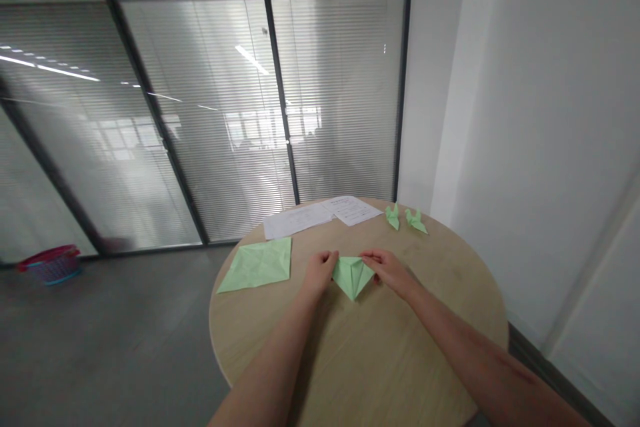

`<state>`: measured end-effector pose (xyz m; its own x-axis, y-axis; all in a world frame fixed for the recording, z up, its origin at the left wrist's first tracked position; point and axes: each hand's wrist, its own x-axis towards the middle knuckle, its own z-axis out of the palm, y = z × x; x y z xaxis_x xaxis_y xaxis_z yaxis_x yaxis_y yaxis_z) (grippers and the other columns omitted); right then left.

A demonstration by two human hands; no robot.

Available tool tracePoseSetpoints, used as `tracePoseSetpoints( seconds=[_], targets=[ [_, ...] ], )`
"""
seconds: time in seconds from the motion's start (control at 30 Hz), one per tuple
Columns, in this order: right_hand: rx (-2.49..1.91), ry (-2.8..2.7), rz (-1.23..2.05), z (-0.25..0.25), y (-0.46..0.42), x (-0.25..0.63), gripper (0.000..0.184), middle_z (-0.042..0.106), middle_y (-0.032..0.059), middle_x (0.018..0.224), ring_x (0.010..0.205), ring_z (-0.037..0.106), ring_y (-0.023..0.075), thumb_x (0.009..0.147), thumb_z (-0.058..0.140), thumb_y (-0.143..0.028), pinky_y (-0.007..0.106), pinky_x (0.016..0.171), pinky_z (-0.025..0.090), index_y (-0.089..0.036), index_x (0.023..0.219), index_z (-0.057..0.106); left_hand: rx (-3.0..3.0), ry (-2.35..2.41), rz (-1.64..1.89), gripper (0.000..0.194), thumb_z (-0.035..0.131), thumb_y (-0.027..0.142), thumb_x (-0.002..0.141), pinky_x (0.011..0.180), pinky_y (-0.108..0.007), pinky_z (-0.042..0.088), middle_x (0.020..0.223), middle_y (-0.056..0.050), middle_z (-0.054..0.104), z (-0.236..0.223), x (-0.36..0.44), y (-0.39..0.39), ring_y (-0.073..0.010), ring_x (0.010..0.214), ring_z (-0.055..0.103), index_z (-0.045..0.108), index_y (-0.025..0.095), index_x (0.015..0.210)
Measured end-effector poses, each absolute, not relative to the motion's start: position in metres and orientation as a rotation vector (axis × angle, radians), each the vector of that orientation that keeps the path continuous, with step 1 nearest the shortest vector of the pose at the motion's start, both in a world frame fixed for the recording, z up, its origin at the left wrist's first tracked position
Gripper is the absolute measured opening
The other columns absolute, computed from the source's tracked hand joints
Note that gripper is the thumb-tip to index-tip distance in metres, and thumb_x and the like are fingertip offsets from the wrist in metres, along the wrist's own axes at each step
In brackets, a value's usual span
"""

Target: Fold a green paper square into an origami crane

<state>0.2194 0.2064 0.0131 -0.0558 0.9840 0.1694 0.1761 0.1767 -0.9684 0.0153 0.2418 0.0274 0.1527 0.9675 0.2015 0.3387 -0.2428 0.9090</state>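
Observation:
Between my two hands is a green folded paper (pixel 353 275), a kite-like shape with a point toward me and creases down its middle. My left hand (pixel 321 271) pinches its upper left corner. The upper right corner is gripped by my right hand (pixel 389 269), thumb and fingers closed on it. To the left of my left hand lies a green creased paper sheet (pixel 263 264), opened out flat. Two small green origami birds (pixel 393 216) stand at the far right of the table. Some fingertips are hidden behind the folded paper.
The round wooden table (pixel 360 367) carries white printed sheets (pixel 355 209) at its far edge. A glass partition with blinds (pixel 340 93) stands behind it, and a white wall (pixel 550 147) rises on the right. A red and blue basket (pixel 54 265) sits on the floor at left.

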Motion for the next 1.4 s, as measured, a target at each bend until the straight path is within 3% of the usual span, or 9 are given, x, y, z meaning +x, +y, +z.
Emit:
tracePoseSetpoints(
  seconds=[0.7, 1.13, 1.4],
  targets=[
    [-1.181, -1.473, 0.964, 0.016, 0.204, 0.218, 0.039, 0.065, 0.0027, 0.071, 0.057, 0.056, 0.0159, 0.084, 0.053, -0.055, 0.025, 0.047, 0.041, -0.019, 0.089, 0.066, 1.685, 1.184, 1.085, 0.052, 0.052, 0.070, 0.073, 0.051, -0.026, 0.029, 0.053, 0.004, 0.042, 0.036, 0.018, 0.234, -0.0130, 0.052, 0.042, 0.049, 0.019, 0.060],
    [-1.228, -1.474, 0.898, 0.014, 0.206, 0.219, 0.034, 0.063, 0.0028, 0.070, 0.056, 0.056, 0.0159, 0.087, 0.050, -0.050, 0.024, 0.047, 0.041, -0.020, 0.085, 0.065, 1.660, 1.155, 1.094, 0.048, 0.056, 0.063, 0.075, 0.050, -0.025, 0.030, 0.054, 0.002, 0.046, 0.036, 0.019, 0.231, -0.0130, 0.052, 0.045, 0.056, 0.017, 0.062],
    [-1.296, -1.386, 0.806, 0.012, 0.212, 0.224, 0.027, 0.068, 0.0040, 0.074, 0.062, 0.060, 0.0179, 0.085, 0.051, -0.044, 0.026, 0.053, 0.046, -0.021, 0.082, 0.065, 1.577, 1.037, 1.238, 0.032, 0.066, 0.048, 0.075, 0.053, -0.024, 0.042, 0.065, 0.002, 0.054, 0.041, 0.020, 0.229, -0.0136, 0.058, 0.053, 0.058, 0.017, 0.081]
  ],
)
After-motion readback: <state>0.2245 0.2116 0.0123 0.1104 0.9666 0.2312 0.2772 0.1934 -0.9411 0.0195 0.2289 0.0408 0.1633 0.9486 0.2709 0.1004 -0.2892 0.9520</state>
